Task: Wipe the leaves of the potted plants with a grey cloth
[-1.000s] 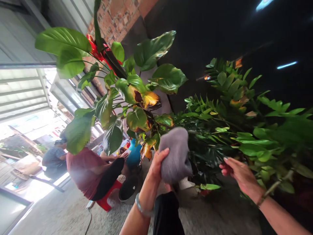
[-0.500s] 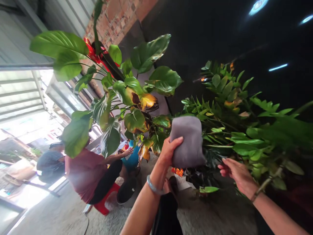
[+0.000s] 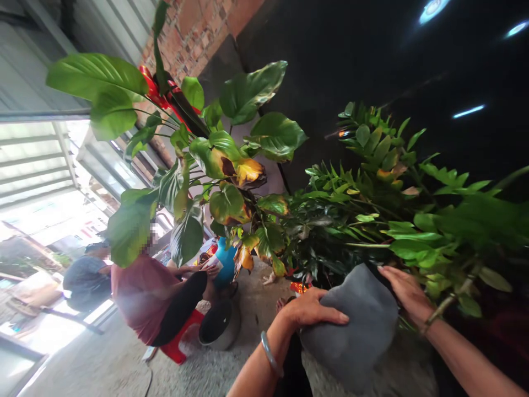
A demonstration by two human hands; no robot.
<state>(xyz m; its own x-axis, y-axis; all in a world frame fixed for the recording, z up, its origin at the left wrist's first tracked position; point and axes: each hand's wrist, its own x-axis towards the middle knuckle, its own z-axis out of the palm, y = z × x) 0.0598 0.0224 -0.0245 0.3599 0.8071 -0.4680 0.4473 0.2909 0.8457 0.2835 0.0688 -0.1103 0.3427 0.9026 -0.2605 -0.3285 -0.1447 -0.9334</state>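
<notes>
My left hand lies on a grey cloth low in the view, its fingers closed over the cloth's left edge. My right hand touches the cloth's upper right side, fingers stretched along it under the leaves. Just above both hands spreads a bushy plant with many narrow green leaves. To its left rises a taller plant with broad leaves, some yellow and brown.
At lower left a person in a red shirt sits on a red stool beside a dark bucket. Another person in blue sits behind. A brick wall stands behind the plants; gravelly floor lies below.
My left hand has brought the grey cloth down and to the right, from in front of the leaves to low beside my right hand, which now touches it.
</notes>
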